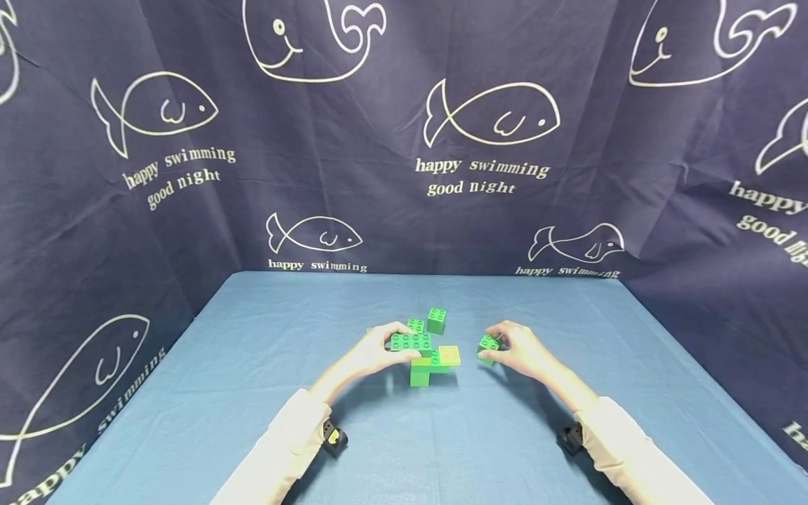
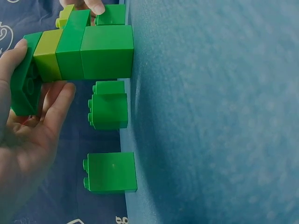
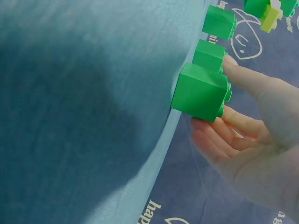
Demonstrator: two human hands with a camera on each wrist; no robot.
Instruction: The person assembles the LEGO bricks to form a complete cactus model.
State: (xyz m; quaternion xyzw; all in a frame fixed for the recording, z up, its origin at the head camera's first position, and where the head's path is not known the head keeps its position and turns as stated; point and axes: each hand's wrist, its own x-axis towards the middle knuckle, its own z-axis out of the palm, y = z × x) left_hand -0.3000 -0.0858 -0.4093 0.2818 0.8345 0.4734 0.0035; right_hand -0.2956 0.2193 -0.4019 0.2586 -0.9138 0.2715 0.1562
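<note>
Both hands pinch green bricks above the surface (image 1: 454, 449). The left hand (image 1: 381, 352) has its thumb on the near side of a long green brick (image 1: 410, 342) and its fingers around the far side. That brick sits at the top of a small stack, overhanging it to the left, its hollow underside partly showing in the left wrist view. Below it come a lime brick (image 2: 47, 55), a green middle brick (image 2: 74, 45) and a green bottom block (image 2: 107, 52); a yellow flat piece (image 1: 449, 355) lies at the stack's right end.

To the right, apart from the stack, the right hand (image 1: 522, 348) pinches a square green brick (image 1: 488, 348), studs up, between thumb and fingers. On the far side, a loose green brick (image 1: 436, 321) stands beside another green brick (image 1: 415, 325), which is partly hidden by the left hand and the long brick.
</note>
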